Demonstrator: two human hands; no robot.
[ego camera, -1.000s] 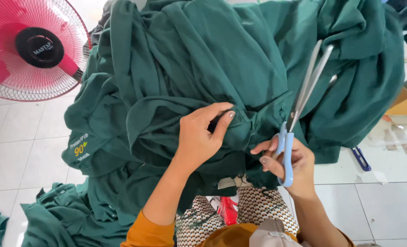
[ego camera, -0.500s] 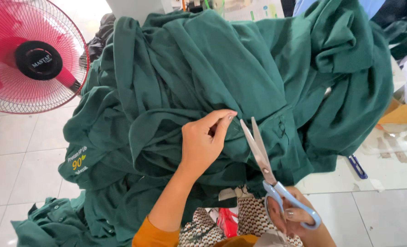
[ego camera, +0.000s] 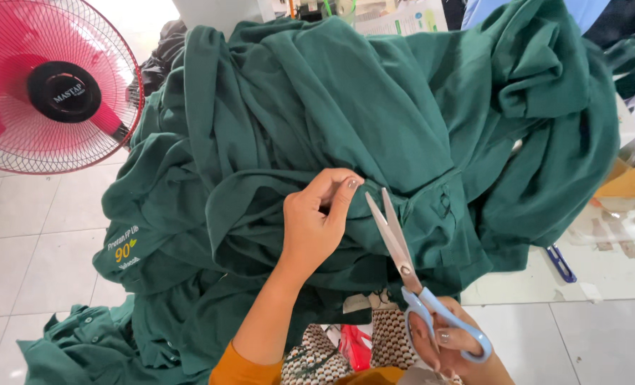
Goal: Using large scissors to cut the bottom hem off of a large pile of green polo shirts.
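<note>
Two hands work a heap of green shirts (ego camera: 346,107): left hand (ego camera: 317,221) pinches a fold, right hand (ego camera: 449,342) grips scissors (ego camera: 403,257), blades slightly parted at the cloth.

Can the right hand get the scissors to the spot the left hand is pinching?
Probably yes: the scissors in the right hand point open-bladed at the left hand pinching the green fabric, nothing between.
</note>
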